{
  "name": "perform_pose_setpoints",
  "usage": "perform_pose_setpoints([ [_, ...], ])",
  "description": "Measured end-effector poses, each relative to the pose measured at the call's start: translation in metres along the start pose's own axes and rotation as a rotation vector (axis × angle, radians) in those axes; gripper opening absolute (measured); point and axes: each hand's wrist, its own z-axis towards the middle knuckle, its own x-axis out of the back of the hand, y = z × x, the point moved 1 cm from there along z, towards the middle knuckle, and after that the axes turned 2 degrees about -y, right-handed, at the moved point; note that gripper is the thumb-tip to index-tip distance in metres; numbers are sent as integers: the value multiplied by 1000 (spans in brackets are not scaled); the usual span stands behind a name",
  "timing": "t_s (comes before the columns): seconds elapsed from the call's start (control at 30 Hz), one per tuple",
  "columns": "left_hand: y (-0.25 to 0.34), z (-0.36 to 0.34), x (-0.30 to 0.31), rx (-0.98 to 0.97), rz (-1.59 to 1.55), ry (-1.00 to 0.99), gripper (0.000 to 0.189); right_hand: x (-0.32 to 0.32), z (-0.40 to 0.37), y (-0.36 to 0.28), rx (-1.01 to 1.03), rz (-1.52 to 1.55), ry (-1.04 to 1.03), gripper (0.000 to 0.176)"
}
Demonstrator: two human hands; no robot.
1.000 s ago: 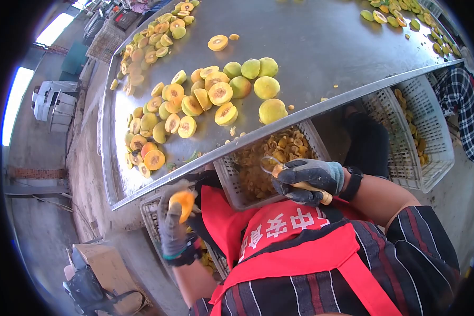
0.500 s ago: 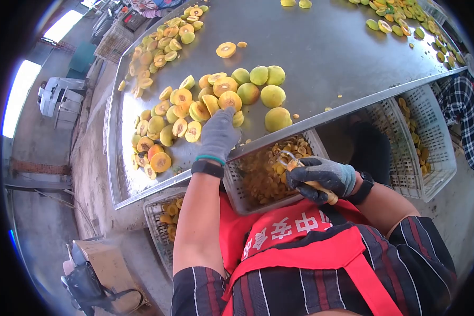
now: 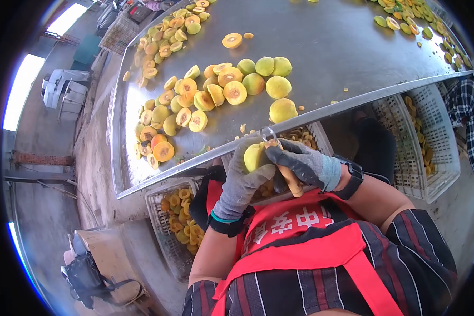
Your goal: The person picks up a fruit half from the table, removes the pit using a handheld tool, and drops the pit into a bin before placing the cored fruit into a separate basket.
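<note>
In front of my apron, my gloved left hand (image 3: 240, 184) is closed around a yellow-green peach half (image 3: 253, 157), its skin side toward me. Close against it, my gloved right hand (image 3: 309, 164) grips a pitting tool (image 3: 291, 181) with a wooden handle and a metal loop. The loop is up by the fruit's far side; whether it touches the flesh is hidden. Beyond my hands, cut peach halves (image 3: 235, 92) and whole-looking peaches (image 3: 283, 110) lie in a cluster on the metal table (image 3: 321, 68).
Under the table edge stands a crate (image 3: 321, 139) of fruit pieces, partly behind my hands. Another crate (image 3: 168, 258) with peach halves is at lower left. White crates (image 3: 442, 158) stand at right, near a person's checked sleeve (image 3: 466, 116). A cardboard box (image 3: 108, 263) carries a black bag.
My left hand has drawn back from the cluster on the table with a peach half. My right hand has raised the pitting tool to meet it over the crate.
</note>
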Motion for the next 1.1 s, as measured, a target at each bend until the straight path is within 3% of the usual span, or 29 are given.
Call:
perform_pose_setpoints([
  [0.07,-3,-6,2,51,50,47,50,-6,-1,1,-37,-76,33,34],
  [0.13,-3,-9,4,-37,-131,30,50,-4,-2,2,232,-838,150,29],
  [0.17,-3,-10,5,-79,-220,19,51,-3,-1,6,230,-841,145,29],
  [0.23,-8,-13,7,-96,-250,29,50,-2,0,12,340,-1188,151,28],
  [0.33,-25,-12,14,-165,-195,71,47,-13,-2,8,344,-1284,195,32],
  [0.43,-11,-14,6,-297,161,186,35,-17,0,17,440,-1305,261,36],
  [0.47,-7,-17,1,-236,94,197,28,-17,1,21,465,-1300,278,40],
  [0.57,-13,-13,-5,-415,127,281,24,-15,8,31,330,-1076,187,40],
  [0.7,-15,-18,3,-315,11,258,26,-22,7,28,133,-737,62,35],
  [0.77,-17,-17,13,-45,43,154,14,-23,3,25,183,-1385,50,31],
  [0.83,-20,-15,13,-49,85,225,14,-22,3,27,242,-1406,35,28],
  [0.9,-17,-18,15,-108,139,113,20,-26,-1,17,-414,-577,-33,27],
  [0.97,-7,-19,12,-112,319,118,21,-26,-2,18,-339,-565,-74,20],
  [1.03,1,-18,16,16,405,12,23,-33,-5,20,-103,-973,5,18],
  [1.07,-1,-22,20,14,410,45,23,-38,-1,16,-99,-978,-29,18],
  [1.1,-4,-20,19,-36,435,20,24,-39,-2,10,-305,-834,-35,17],
])
